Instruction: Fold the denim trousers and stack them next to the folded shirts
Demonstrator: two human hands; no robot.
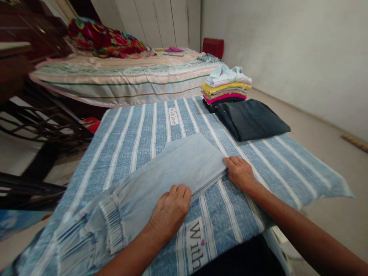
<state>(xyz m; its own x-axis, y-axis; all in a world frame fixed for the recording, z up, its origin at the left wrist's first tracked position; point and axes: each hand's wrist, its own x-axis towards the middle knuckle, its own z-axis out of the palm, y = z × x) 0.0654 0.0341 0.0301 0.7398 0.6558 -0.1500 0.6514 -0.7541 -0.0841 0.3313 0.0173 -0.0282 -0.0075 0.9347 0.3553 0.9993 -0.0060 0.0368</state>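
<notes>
Pale blue trousers (pixel 172 168) lie across the near-centre of a table under a blue striped cover (pixel 135 130), one printed "With love" label at the far middle, another at the near edge. The trousers run diagonally: gathered elastic waistband near left, legs folded flat toward the far right, ending in a straight hem. Left hand (pixel 169 209) sits palm down on the near long edge of the legs, knuckles up, fingers bent and close together with tips at the cloth edge; cannot tell whether they pinch the fabric or only press on it. Right hand (pixel 240 172) lies flat just beside the hem corner, fingers together and stretched out, thumb side touching the corner, nothing clamped. The two hands are apart, with the folded edge running between them. Far right on the cover: a dark folded garment (pixel 253 119), and touching its far-left side a stack of folded clothes (pixel 225 90), pale blue on top, yellow, tan and pink below. Beyond the table, a bed (pixel 120 76) with a striped sheet, a red floral cloth (pixel 103 38) heaped at its far left. Dark metal frame (pixel 37 122) at left.
</notes>
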